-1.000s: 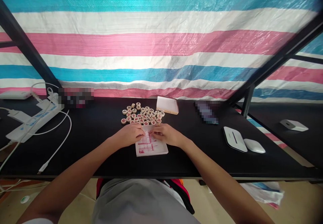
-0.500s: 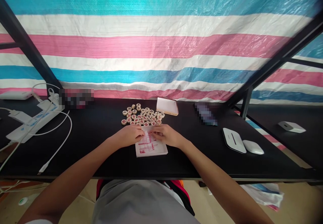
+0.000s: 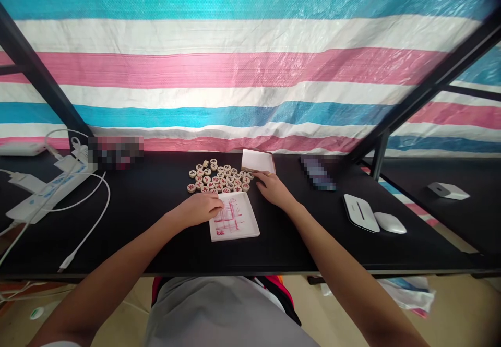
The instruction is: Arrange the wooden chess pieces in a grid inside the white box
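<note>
A shallow white box (image 3: 253,227) with red scribbled lines on its inside lies in front of me. My left hand (image 3: 198,208) rests over its left edge, fingers curled in over the side. My right hand (image 3: 274,189) is stretched past the box's upper right corner. Its index fingertip touches a Chinese chess piece (image 3: 250,175) at the right end of the group, and the thumb sits apart below. Several more round wooden Chinese chess pieces (image 3: 212,184), with red or black characters, lie loosely together just behind the box.
A second white box part (image 3: 258,159) lies open behind the pieces. To the right are a phone (image 3: 318,173), a flat white device (image 3: 360,213) and a white mouse (image 3: 390,222). A power strip (image 3: 49,193) with white cables occupies the left. Striped sheeting (image 3: 219,70) hangs behind the desk.
My right hand has moved from inside the scribbled box up and right to the pieces, uncovering the box's right side. The left hand has stayed at the left edge.
</note>
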A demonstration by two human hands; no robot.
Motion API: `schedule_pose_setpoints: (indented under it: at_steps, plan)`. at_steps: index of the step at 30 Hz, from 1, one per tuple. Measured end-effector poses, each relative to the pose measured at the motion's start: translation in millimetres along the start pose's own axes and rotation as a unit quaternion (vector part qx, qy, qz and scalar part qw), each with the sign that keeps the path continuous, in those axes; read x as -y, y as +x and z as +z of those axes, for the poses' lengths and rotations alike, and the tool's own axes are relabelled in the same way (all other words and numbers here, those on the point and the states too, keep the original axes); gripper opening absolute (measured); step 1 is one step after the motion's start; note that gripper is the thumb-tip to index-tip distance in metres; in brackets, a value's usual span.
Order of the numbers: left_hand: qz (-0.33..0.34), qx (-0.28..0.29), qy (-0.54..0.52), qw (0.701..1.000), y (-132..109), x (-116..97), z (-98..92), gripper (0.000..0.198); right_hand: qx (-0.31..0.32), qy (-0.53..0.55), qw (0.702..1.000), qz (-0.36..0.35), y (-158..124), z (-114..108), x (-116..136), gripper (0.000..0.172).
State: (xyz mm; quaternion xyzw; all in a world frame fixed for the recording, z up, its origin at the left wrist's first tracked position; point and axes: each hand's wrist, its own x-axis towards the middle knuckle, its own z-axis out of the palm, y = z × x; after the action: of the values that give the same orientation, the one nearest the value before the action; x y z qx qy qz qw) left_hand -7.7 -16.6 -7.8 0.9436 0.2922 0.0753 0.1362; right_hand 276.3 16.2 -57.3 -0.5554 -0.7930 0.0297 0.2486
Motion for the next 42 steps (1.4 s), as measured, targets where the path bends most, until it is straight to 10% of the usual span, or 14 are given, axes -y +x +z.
schedule_pose_setpoints:
  at_steps: [23,42]
  plan:
    - [-0.001,-0.01,0.012,1.0,-1.0,-1.1,-2.8,0.022,0.001,-0.02,0.996,0.085,-0.8,-10.4,15.6,0.017]
    - [0.001,-0.015,0.005,1.0,-0.9,-1.7,-2.6,0.022,-0.043,0.187,0.981,-0.001,-3.3,-22.3,42.1,0.027]
